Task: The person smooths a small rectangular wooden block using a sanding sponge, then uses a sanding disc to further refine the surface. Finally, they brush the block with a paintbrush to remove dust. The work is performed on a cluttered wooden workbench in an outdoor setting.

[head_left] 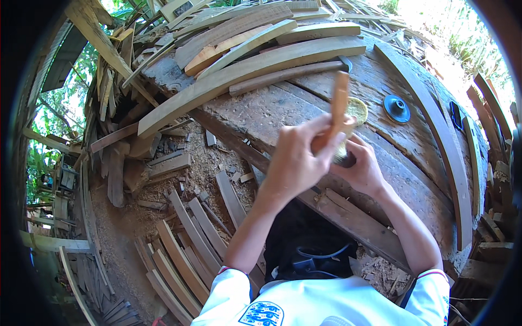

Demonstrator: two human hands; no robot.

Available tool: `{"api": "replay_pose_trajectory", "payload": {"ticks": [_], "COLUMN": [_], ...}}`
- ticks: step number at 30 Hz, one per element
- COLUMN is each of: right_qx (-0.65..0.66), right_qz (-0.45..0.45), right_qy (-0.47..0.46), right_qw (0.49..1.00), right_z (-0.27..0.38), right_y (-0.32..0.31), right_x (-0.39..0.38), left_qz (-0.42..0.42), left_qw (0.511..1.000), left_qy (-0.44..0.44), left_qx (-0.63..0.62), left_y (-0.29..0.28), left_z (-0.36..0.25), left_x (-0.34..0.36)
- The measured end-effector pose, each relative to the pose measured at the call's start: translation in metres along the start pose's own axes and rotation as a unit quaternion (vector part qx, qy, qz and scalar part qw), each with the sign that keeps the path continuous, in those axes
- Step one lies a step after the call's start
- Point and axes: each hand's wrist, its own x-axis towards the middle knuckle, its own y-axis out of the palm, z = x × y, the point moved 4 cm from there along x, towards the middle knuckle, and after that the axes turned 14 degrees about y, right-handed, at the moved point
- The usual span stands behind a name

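Observation:
Over the workbench (304, 111), my left hand (296, 163) is closed around an orange-brown piece of wood (340, 95) that stands up out of the grip, its upper end blurred. My right hand (365, 168) is close beside it, fingers curled around something pale and dark that I cannot make out. Just beyond the hands is a round, yellowish pad (357, 110); whether it touches them is unclear. Farther right on the bench lies a blue-grey disc (397, 109) with a raised dark hub.
Long curved boards (255, 65) lie stacked across the bench's far left side. Another curved board (440, 130) runs along the right, with a dark phone-like object (456, 115) beside it. Several curved strips (179, 266) and wood scraps cover the sawdust-strewn ground at left.

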Motion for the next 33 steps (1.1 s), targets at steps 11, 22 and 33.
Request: {"api": "replay_pose_trajectory", "payload": {"ticks": [11,22,33], "right_qx": [0.013,-0.023,-0.008], "right_qz": [-0.026,-0.003,-0.004], "right_qy": [-0.043,0.000,-0.008], "right_qw": [0.999,1.000,1.000], "right_z": [0.001,0.012,0.010], "right_y": [-0.002,-0.005,-0.003], "right_x": [-0.001,-0.001,0.000], "left_qz": [0.083,0.056,0.088], "left_qw": [0.992,0.994,0.994], "left_qy": [0.034,-0.011,-0.032], "left_qx": [0.092,0.091,0.059], "left_y": [-0.010,-0.034,-0.020], "left_z": [-0.021,-0.021,-0.020], "left_x": [-0.005,-0.008,-0.005]}}
